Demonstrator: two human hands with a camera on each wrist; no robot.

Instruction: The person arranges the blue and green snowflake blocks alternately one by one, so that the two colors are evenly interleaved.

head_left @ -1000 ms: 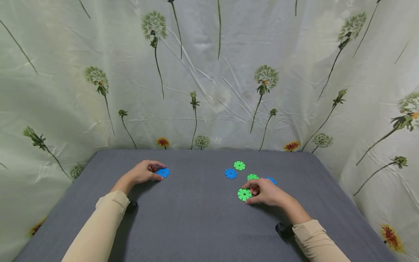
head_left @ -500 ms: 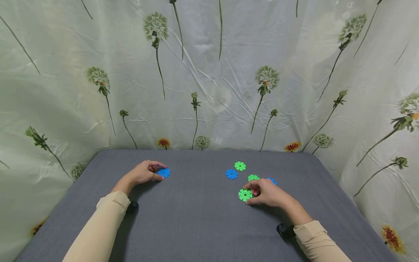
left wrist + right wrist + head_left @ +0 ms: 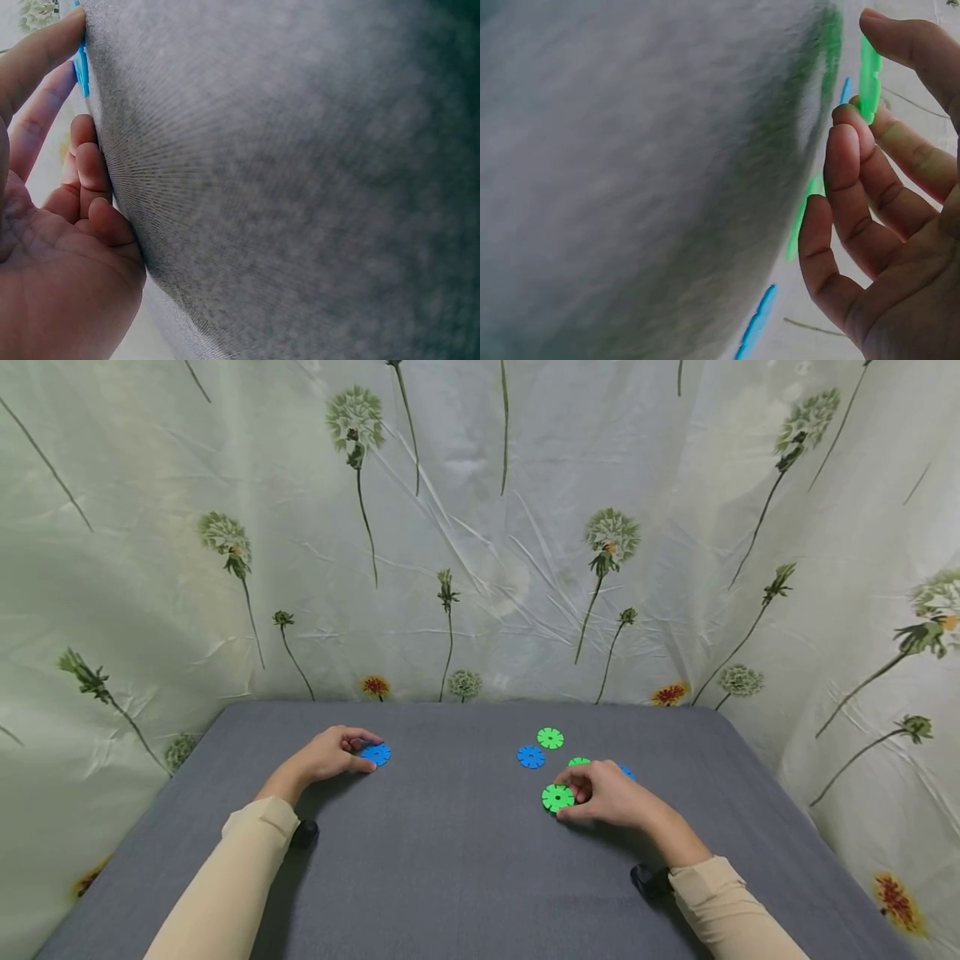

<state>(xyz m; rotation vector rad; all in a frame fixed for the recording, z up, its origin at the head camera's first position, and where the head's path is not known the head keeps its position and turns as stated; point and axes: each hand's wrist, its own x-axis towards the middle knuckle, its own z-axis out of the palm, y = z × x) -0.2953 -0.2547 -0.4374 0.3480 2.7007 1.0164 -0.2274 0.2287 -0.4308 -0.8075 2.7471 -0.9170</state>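
Note:
My left hand point(image 3: 324, 754) pinches a blue notched disc point(image 3: 378, 754) by its edges between thumb and index finger, at the left of the table. In the left wrist view that blue disc point(image 3: 82, 71) lies edge-on at the cloth, partly behind the fingers, with the other fingers bent and touching the cloth. My right hand point(image 3: 611, 793) holds a green notched disc point(image 3: 558, 797) between thumb and fingertips, right of centre. Seen from the right wrist, this green disc point(image 3: 869, 79) stands off the cloth, which shows a green tint below it.
Behind the right hand lie a green disc point(image 3: 551, 738), a blue disc point(image 3: 531, 757), and another green disc point(image 3: 579, 762) and blue disc point(image 3: 627, 772), both partly hidden by the hand. A grey cloth point(image 3: 450, 860) covers the table; a floral curtain point(image 3: 480, 527) hangs behind.
My right hand has raised the green disc slightly off the cloth and shifted a little left. The left hand and its blue disc have stayed in place.

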